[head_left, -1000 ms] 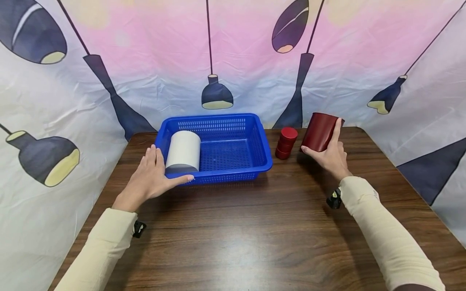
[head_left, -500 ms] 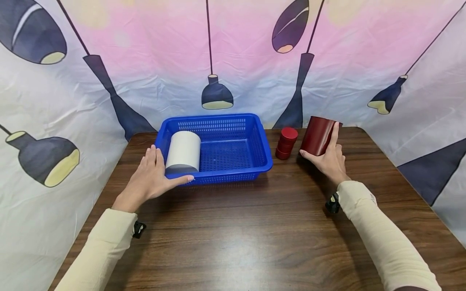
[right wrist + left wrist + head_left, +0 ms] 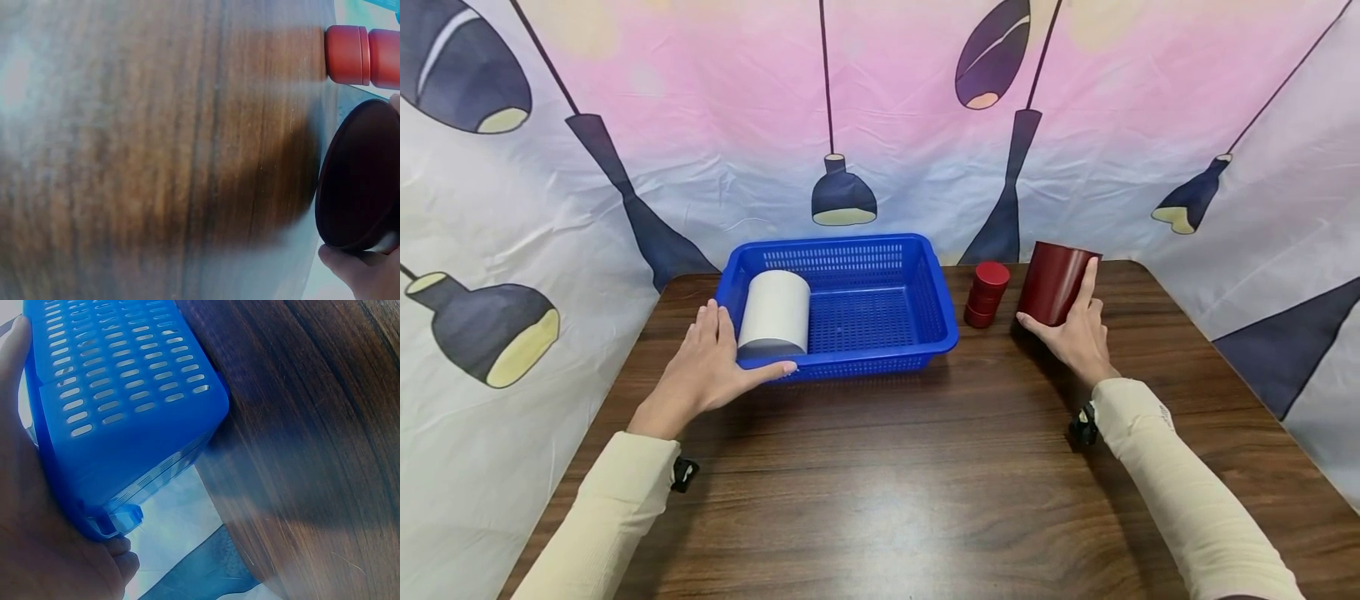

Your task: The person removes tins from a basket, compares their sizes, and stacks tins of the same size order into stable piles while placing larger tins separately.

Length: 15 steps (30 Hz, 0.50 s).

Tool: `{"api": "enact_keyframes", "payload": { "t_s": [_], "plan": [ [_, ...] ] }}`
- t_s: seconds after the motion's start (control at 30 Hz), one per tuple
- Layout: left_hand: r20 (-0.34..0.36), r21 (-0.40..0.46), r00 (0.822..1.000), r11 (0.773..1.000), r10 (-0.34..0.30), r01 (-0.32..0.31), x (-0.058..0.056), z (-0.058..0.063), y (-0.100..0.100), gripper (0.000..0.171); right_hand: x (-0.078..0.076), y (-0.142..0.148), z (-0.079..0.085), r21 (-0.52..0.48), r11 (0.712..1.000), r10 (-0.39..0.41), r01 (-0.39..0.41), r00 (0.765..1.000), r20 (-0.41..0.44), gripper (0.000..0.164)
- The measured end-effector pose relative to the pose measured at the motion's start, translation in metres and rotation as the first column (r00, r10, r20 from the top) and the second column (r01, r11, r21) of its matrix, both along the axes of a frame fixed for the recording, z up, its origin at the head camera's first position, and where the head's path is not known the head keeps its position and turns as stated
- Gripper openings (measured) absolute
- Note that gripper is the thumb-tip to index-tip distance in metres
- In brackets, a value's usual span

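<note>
My left hand point(image 3: 706, 362) rests on the front left corner of a blue plastic basket point(image 3: 880, 360), fingers straight along its left side and thumb on the front rim. The left wrist view shows the slotted wall of the basket point(image 3: 125, 444) close up. Inside, at the left, a white cylinder point(image 3: 778, 308) lies on its side. My right hand point(image 3: 1078, 333) grips a dark red cylindrical container point(image 3: 1054, 283), thumb low and index finger up its right side. The container tilts close to the table; in the right wrist view, one dark end of the container point(image 3: 359, 175) faces me.
A small red cylinder point(image 3: 987, 294) with ridged bands stands between the basket and the container. Everything is on a brown wood-grain table point(image 3: 880, 467). A curtain with printed lamps point(image 3: 895, 108) hangs right behind the table's back edge.
My right hand has brought the dark red container lower toward the table and slightly left, and it stands a little more upright. The left hand and basket stay in place.
</note>
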<state>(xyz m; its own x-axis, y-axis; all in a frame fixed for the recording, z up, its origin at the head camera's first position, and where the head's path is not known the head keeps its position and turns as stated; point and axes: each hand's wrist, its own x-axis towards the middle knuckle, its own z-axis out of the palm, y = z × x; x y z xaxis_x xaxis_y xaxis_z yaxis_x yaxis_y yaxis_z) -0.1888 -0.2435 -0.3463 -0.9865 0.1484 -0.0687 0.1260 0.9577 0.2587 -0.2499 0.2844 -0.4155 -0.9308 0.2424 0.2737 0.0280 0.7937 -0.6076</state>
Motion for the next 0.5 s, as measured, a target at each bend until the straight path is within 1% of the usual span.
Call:
{"api": "enact_keyframes", "payload": {
  "t_s": [0.5],
  "plan": [
    [-0.004, 0.001, 1.000, 1.000, 0.000, 0.000, 0.0000, 0.0001, 0.0002, 0.141, 0.0038, 0.0001, -0.0011, 0.005, 1.000, 0.012, -0.012, 1.000, -0.021, 0.141]
  ]
}}
